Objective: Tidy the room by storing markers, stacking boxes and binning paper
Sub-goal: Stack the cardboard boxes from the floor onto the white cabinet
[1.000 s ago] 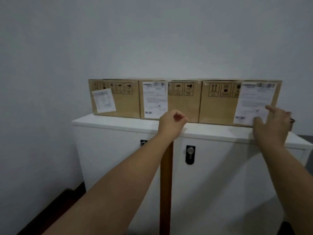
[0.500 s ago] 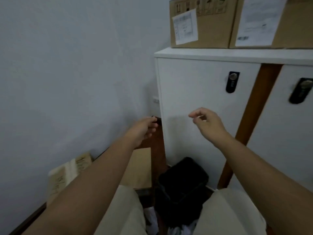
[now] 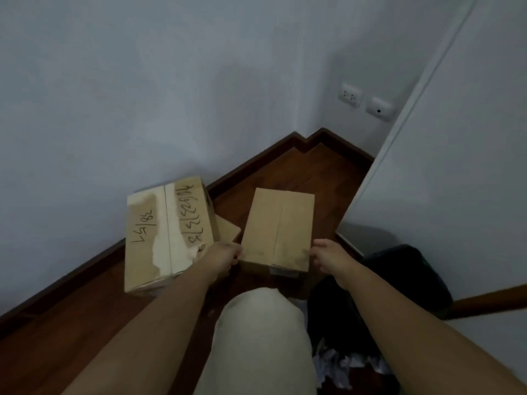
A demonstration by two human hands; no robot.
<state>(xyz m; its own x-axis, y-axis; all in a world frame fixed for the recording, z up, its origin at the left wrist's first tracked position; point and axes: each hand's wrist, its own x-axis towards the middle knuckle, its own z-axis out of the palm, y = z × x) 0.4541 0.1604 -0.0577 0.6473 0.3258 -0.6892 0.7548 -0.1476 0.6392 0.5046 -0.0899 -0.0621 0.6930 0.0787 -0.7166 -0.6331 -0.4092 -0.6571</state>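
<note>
Both hands — left hand [image 3: 225,256], right hand [image 3: 328,256] — press the small box's [image 3: 278,229] near corners w/ curled fingers; uneven squeeze may tip it onto the bin [image 3: 399,283].

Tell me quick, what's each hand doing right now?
Left hand: gripping the left side of the plain cardboard box.
Right hand: gripping the same box's right side.

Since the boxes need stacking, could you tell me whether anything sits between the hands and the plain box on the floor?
Nothing visible does: the left hand and right hand already flank the plain box at its near corners.
</note>
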